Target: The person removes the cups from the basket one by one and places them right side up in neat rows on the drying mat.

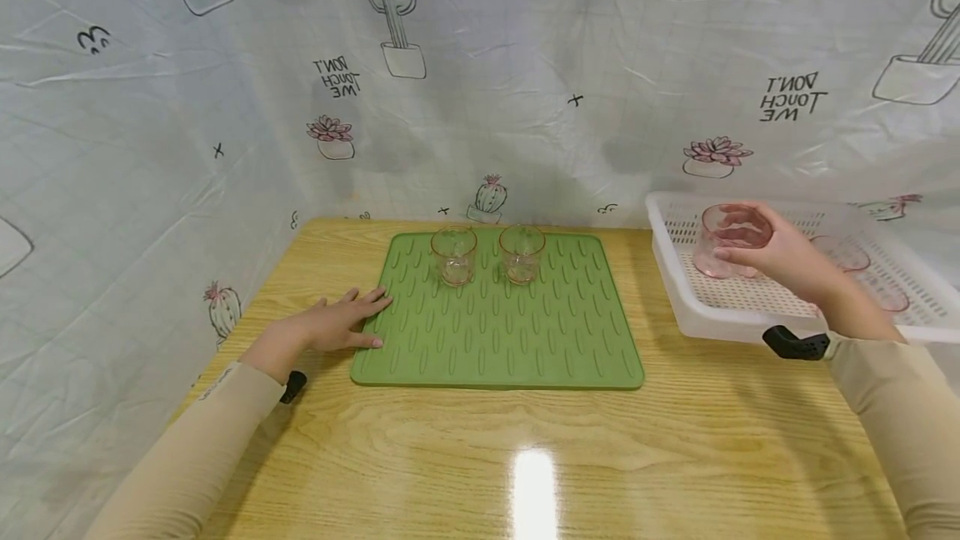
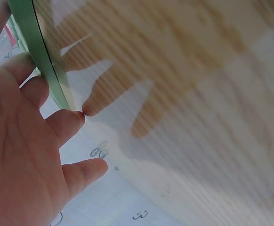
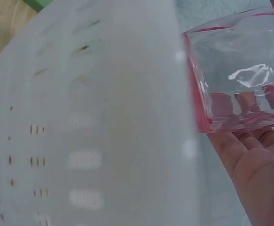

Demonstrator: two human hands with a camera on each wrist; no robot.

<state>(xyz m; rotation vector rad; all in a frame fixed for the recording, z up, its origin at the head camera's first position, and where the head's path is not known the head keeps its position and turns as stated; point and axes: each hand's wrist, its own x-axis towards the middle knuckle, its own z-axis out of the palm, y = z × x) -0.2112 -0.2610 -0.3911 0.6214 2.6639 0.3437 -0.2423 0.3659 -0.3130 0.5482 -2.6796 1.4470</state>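
My right hand (image 1: 791,257) grips a clear, pink-tinted glass (image 1: 714,244) inside the left part of a white plastic basket (image 1: 708,322). From the right wrist, the glass (image 3: 236,56) shows beyond the basket's wall (image 3: 132,117), with fingers along its side. On the left edge of a green ribbed mat (image 1: 487,340) rests my left hand (image 1: 326,327), fingers spread. The left wrist view has this hand (image 2: 28,136) against the mat's edge (image 2: 43,56), holding nothing. Two similar glasses, a left one (image 1: 455,261) and a right one (image 1: 522,258), stand side by side near the mat's back.
More pink-rimmed glasses (image 1: 847,255) sit in the basket, partly hidden by my right forearm. Everything stands on a wooden table (image 1: 420,457). A cactus-print plastic sheet (image 1: 465,123) hangs along the table's back and left sides.
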